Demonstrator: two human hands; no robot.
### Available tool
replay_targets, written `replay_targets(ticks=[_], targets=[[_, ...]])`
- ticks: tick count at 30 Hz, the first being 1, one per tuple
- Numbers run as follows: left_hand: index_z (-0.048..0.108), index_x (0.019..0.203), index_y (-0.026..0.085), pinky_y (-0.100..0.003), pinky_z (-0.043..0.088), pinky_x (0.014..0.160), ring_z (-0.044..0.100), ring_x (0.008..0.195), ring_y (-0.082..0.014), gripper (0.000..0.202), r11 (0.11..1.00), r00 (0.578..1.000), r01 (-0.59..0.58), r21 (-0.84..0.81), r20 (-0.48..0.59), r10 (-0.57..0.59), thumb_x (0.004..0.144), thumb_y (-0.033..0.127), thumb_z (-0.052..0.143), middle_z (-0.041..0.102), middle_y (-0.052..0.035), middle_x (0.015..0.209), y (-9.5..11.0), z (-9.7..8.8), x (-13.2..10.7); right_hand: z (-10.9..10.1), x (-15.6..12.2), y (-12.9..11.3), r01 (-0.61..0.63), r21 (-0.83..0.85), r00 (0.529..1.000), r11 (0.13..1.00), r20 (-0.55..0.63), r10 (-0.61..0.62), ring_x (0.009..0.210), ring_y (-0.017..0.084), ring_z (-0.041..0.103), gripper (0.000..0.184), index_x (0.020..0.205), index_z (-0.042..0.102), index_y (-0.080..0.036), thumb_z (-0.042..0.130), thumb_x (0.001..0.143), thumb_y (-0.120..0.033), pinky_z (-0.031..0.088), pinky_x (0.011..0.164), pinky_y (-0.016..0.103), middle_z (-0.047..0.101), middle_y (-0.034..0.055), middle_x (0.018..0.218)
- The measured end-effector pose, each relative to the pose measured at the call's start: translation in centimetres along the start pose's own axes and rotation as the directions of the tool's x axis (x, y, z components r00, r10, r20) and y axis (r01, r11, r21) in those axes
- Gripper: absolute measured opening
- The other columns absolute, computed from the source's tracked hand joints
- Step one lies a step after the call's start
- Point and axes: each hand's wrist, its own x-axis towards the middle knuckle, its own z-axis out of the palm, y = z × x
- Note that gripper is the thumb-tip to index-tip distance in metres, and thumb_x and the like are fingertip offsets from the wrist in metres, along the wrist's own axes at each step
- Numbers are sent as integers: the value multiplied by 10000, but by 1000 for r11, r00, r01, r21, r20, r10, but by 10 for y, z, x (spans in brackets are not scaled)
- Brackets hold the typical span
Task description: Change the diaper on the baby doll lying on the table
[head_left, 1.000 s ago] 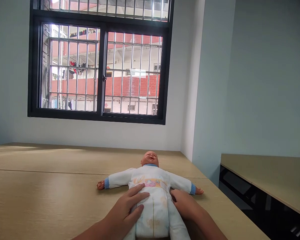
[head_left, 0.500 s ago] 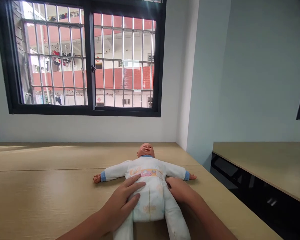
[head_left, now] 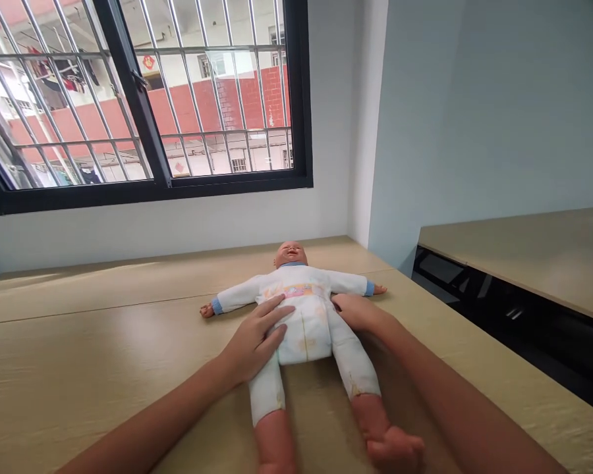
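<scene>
A baby doll in a white suit with blue cuffs lies on its back on the wooden table, arms spread, bare feet toward me. My left hand rests flat on the doll's left side at the waist, fingers stretched out over its belly. At the doll's other side my right hand presses against the waist under the arm, fingers extended along the cloth. Neither hand lifts the doll.
A barred window fills the wall behind the table. The table's right edge drops into a gap, and beyond it stands a second wooden counter with a dark front.
The view has tilted down and shifted, so the doll's legs and feet now show. Both hands stay at the doll's waist.
</scene>
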Motion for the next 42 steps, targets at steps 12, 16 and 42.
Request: replay_targets(ticks=[12, 16, 42], targets=[[581, 1401, 272, -440, 324, 1207, 351, 1461, -251, 433, 999, 1000, 23, -32, 12, -23, 1007, 343, 418, 368, -38, 1593, -1, -1, 0, -8, -2, -5, 3, -115, 997, 993, 83, 7, 843, 283, 686, 270, 925, 717, -176, 496, 923, -331, 354, 608, 319, 762, 153, 1042], [586, 1394, 286, -438, 316, 1213, 354, 1460, -247, 426, 999, 1000, 25, -41, 2, -25, 1007, 350, 420, 375, -29, 1590, -1, -1, -1, -11, -4, -8, 5, -121, 997, 993, 80, 5, 878, 309, 696, 269, 908, 726, -191, 507, 908, -346, 393, 630, 333, 765, 144, 1053], [594, 1388, 312, -446, 319, 1211, 354, 1460, -261, 427, 996, 999, 43, -75, 1, -43, 1003, 383, 425, 380, -26, 1586, -1, -2, -1, -6, -2, -6, 20, -120, 999, 993, 49, -15, 881, 329, 712, 200, 832, 680, -223, 510, 881, -316, 430, 635, 360, 771, 134, 1014]])
